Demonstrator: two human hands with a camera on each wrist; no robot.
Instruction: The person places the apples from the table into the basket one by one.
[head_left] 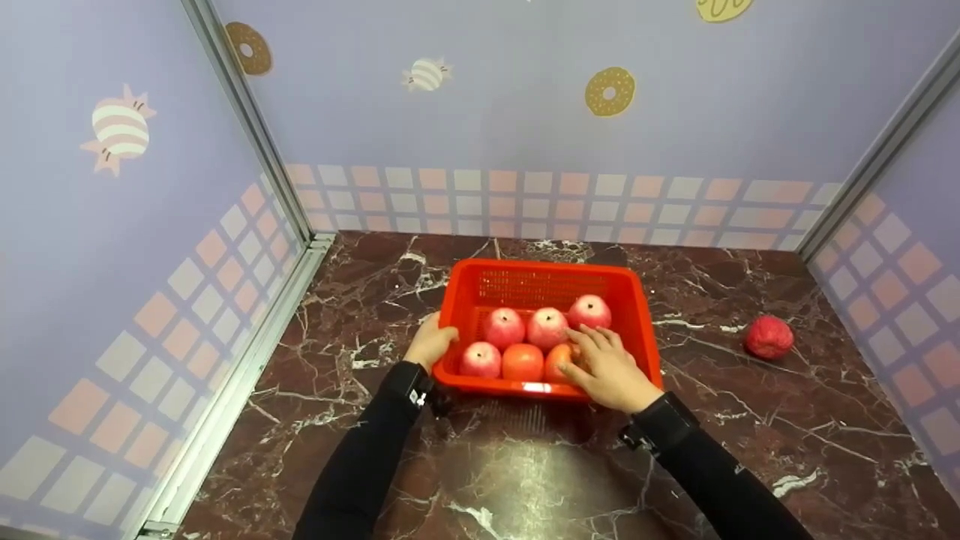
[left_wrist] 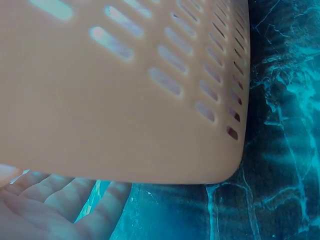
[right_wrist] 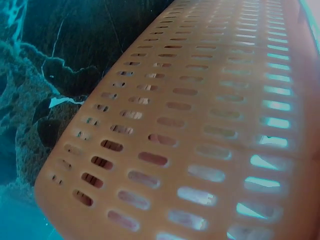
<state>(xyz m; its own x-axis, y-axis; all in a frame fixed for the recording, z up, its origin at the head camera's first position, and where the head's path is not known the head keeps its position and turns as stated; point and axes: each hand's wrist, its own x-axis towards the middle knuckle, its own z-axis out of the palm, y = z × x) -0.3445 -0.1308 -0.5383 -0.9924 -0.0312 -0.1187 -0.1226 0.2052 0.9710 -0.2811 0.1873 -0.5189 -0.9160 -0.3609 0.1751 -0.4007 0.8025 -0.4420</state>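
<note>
A red plastic basket [head_left: 536, 271] with slotted walls stands on the table, holding several fruits. My left hand [head_left: 430, 343] grips its left rim, thumb laid over the edge. In the left wrist view, fingers [left_wrist: 107, 212] lie along the basket wall [left_wrist: 125, 135]. Over the front right of the basket, my right hand [head_left: 611, 369] reaches in, fingers spread by an orange-red fruit [head_left: 556, 363] that it partly covers. A pinkish apple [head_left: 547, 328] lies behind that fruit. Another apple [head_left: 590, 310] sits at the back right. Only the slotted basket side [right_wrist: 165, 135] shows in the right wrist view.
A dark red apple [head_left: 769, 337] lies on the marbled table [head_left: 750, 420], right of the basket. Printed panels [head_left: 517, 112] enclose the table at the back and both sides. A metal rail [head_left: 240, 382] runs along the left side.
</note>
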